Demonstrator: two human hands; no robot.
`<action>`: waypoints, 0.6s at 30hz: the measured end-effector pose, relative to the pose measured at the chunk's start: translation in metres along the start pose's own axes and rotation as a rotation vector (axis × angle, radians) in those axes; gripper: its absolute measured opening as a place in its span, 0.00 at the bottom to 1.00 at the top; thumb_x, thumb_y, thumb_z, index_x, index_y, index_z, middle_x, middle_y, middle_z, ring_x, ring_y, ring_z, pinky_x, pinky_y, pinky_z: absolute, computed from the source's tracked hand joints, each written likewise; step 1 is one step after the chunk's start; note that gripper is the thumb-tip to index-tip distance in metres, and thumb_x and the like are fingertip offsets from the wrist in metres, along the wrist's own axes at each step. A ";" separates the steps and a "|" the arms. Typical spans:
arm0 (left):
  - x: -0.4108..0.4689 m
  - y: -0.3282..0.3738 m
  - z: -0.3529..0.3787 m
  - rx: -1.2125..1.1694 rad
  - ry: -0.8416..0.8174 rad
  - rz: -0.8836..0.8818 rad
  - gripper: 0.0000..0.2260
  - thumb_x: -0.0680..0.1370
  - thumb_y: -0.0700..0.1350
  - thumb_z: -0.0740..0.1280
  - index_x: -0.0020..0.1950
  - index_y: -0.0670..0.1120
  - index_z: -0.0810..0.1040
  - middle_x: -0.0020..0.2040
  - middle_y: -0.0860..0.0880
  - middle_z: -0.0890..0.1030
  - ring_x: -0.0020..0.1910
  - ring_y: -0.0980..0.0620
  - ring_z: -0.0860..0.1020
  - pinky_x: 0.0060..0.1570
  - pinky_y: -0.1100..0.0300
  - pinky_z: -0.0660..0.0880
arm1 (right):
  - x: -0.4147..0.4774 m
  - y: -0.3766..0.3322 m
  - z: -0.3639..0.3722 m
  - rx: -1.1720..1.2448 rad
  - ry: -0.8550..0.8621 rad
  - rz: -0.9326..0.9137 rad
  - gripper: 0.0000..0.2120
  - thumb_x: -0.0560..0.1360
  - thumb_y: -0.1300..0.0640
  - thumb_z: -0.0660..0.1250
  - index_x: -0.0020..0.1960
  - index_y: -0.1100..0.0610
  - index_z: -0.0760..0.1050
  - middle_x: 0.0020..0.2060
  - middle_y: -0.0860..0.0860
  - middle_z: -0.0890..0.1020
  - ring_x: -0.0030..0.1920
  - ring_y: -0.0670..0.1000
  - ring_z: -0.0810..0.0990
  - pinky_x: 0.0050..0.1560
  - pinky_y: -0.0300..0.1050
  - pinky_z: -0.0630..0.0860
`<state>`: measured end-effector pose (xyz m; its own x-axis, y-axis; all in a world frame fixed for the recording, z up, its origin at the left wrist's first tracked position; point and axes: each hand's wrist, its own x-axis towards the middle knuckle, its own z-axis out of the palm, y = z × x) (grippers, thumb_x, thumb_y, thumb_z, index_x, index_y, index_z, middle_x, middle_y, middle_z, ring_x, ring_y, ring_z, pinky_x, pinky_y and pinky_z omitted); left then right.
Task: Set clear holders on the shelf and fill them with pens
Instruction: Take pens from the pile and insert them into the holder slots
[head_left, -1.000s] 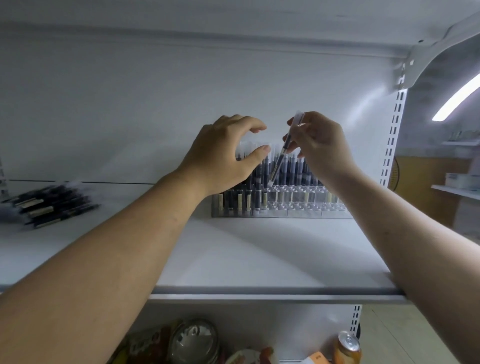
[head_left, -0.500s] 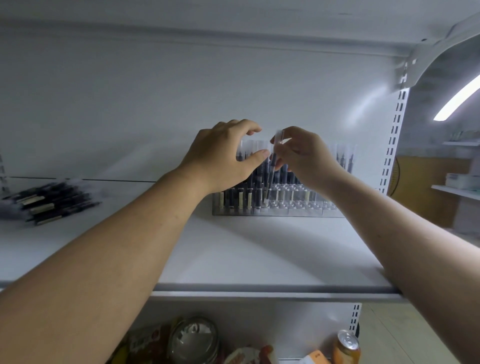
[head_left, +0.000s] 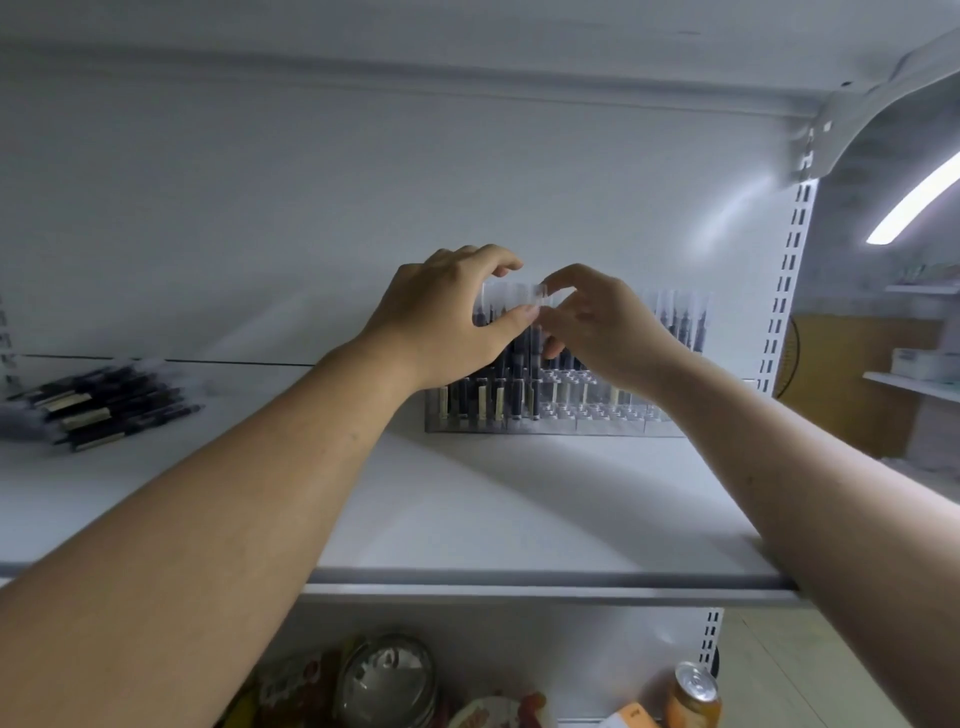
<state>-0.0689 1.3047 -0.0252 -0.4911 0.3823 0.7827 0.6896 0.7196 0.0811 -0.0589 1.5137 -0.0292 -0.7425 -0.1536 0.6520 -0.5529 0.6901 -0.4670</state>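
Note:
A clear holder (head_left: 597, 422) stands at the back of the white shelf (head_left: 519, 519), its left part filled with upright dark pens (head_left: 511, 384) with clear caps. My right hand (head_left: 613, 325) pinches the clear cap of one pen (head_left: 540, 297), which stands upright among the others in the holder. My left hand (head_left: 441, 317) arches over the left rows, thumb resting against the caps, index finger curled above them. More pens (head_left: 680, 317) stand at the holder's right end. The holder's middle slots are partly hidden by my hands.
A pile of loose dark pens (head_left: 98, 408) lies on the shelf at far left. A slotted upright (head_left: 784, 291) bounds the shelf on the right. On the level below sit a glass jar lid (head_left: 389, 675), an orange can (head_left: 693, 693) and food packets.
My right hand has moved left and down, bringing the tilted pen upright and lowering it into the holder. My left hand has stayed over the left rows.

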 end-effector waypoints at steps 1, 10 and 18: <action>0.000 0.000 0.000 0.004 0.002 0.001 0.24 0.81 0.63 0.66 0.73 0.53 0.74 0.69 0.54 0.79 0.68 0.51 0.76 0.69 0.46 0.73 | 0.000 0.000 -0.003 0.010 0.029 -0.006 0.12 0.83 0.53 0.67 0.65 0.53 0.75 0.40 0.50 0.87 0.38 0.49 0.86 0.34 0.41 0.78; 0.002 -0.006 -0.013 0.033 -0.013 -0.049 0.24 0.81 0.64 0.65 0.73 0.53 0.74 0.70 0.54 0.78 0.69 0.50 0.75 0.69 0.49 0.72 | 0.001 0.001 -0.005 -0.173 0.132 -0.123 0.20 0.82 0.47 0.66 0.71 0.50 0.72 0.64 0.47 0.77 0.63 0.47 0.77 0.67 0.51 0.76; -0.001 -0.027 -0.063 0.165 -0.041 -0.137 0.24 0.82 0.64 0.62 0.75 0.54 0.71 0.71 0.54 0.77 0.69 0.49 0.76 0.66 0.46 0.76 | 0.017 -0.058 0.012 -0.421 0.007 -0.268 0.24 0.82 0.42 0.63 0.75 0.50 0.69 0.70 0.47 0.75 0.70 0.49 0.73 0.73 0.53 0.67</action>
<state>-0.0535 1.2485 0.0105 -0.5980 0.2955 0.7451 0.5203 0.8502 0.0804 -0.0437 1.4626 0.0018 -0.5916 -0.3608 0.7210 -0.5220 0.8530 -0.0015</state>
